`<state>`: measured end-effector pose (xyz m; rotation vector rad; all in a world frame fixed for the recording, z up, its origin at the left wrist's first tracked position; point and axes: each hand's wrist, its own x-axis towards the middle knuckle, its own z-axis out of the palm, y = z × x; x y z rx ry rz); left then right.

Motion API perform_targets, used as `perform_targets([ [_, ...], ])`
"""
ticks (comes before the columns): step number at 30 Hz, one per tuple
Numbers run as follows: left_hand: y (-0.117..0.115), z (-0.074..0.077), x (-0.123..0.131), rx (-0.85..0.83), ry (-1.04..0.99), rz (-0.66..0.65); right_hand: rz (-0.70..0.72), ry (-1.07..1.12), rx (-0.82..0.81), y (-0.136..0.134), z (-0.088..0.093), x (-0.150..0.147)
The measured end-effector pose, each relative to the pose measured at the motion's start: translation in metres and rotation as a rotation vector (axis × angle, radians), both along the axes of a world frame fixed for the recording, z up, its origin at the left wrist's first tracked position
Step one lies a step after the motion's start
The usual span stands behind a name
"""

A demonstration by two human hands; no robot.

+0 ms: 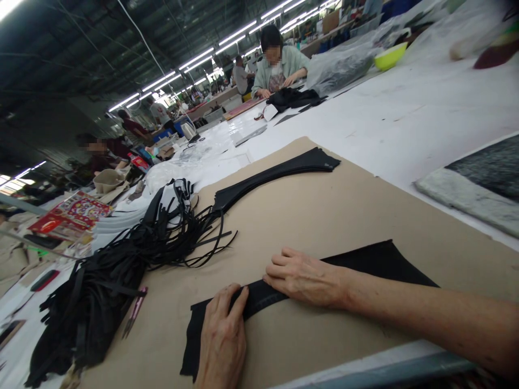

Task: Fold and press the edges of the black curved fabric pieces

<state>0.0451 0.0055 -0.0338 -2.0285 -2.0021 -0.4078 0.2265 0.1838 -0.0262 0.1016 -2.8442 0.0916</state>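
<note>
A long curved black piece (360,261) lies across the brown paper (308,221) near the table's front edge. My left hand (224,329) rests on its narrow left part, thumb and fingers bent over the upper edge. Farther right, my right hand (304,275) presses on the middle of the same piece, its fingers together and curled on the edge. Behind them lies a stack of similar curved black pieces (275,174). Left of my hands is a heap of black strips (109,286), with pink-handled snips (135,312) beside it.
A red printed box (73,215) stands at the left behind the strips. Grey-and-white sheet material (478,183) lies at the right. Across the table, a person (279,67) handles black material. Plastic covers and a yellow-green bowl (390,56) are at the back right.
</note>
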Motion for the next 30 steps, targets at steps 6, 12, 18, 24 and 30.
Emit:
perform_targets([
  [6, 0.022, -0.002, 0.021, -0.018, -0.055, -0.108, -0.018, 0.014, 0.020, -0.002, 0.000, 0.000],
  [12, 0.004, -0.004, 0.001, -0.069, 0.044, -0.097, -0.026, 0.004, 0.018, -0.001, 0.003, 0.002],
  [18, -0.011, 0.010, -0.027, 0.025, 0.062, 0.086, -0.022, 0.008, 0.003, 0.000, 0.003, 0.002],
  [24, 0.023, -0.005, 0.042, 0.072, -0.182, 0.084, -0.021, 0.032, 0.020, -0.001, 0.001, 0.002],
  [30, 0.025, -0.019, 0.055, 0.046, -0.159, 0.090, 0.004, 0.058, 0.036, 0.004, -0.003, 0.005],
])
